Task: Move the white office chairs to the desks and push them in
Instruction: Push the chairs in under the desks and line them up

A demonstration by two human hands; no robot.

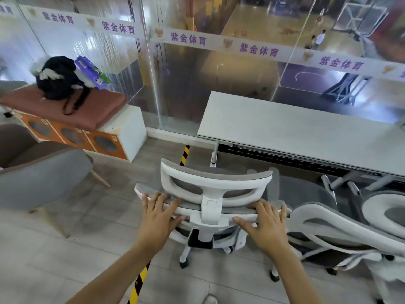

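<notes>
Left hand (158,215) and right hand (263,224) both laid on the top edge of a white office chair (210,207), fingers curled over the rim toward the seat side, thumbs behind, one hand on each side of the headrest post. Gripping, not loose: fingers of each wrapped over the grey-padded edge.

Chair built of a smooth white plastic frame with grey mesh stretched across the back. Curved headrest (215,183) above the hands, an oval-windowed white band with grey fabric on its front face, joined to the back by a blocky white bracket. Below, a white star base with dark casters standing on the floor (65,249).

Back of the chair turned toward the person, seat facing the table (295,132); width of the back running roughly left to right, close to parallel with the near table edge. Chair standing just short of the table's left end, seat not yet under it.

Second chair (341,227) of the same white-and-grey kind just to the right, closely beside the held chair.

Table top flat, pale grey, matte, long and rectangular, set against a glass wall (219,84) crossed by a white band of purple characters. Floor of light grey wood-look planks, crossed by a strip of yellow-and-black tape (184,155). At left, a grey upholstered armchair (43,170).
</notes>
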